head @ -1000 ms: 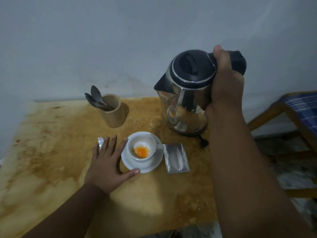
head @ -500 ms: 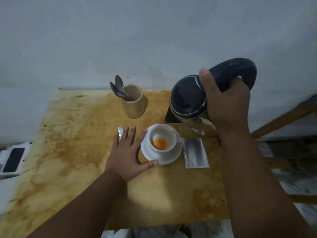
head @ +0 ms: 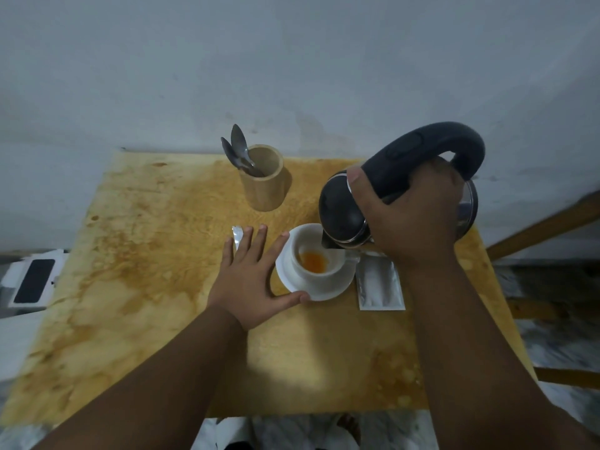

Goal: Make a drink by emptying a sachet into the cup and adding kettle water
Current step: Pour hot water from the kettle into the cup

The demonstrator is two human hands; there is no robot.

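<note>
Two hands are engaged as the pouring step is reached: the kettle (head: 399, 190) is gripped by its black handle in the right hand (head: 412, 219), fingers wrapped tight around it, and is tipped so that its spout hangs over the rim of the white cup (head: 316, 254). Orange powder or liquid is seen at the cup's bottom — which of the two cannot be told — and no stream of water can be made out. The left hand (head: 253, 280) is laid flat and spread on the table (head: 146, 271), holding nothing, its thumb and forefinger touching the saucer (head: 285, 271) to steady it. A silver sachet (head: 380, 284) is left lying just beside the saucer (apparently emptied), and a torn scrap (head: 237, 237) sits by the left fingertips. Next, a slow further tilt is judged to be called for, with the spout kept over the cup and the saucer held firm. No brand, label or writing can be read anywhere.
</note>
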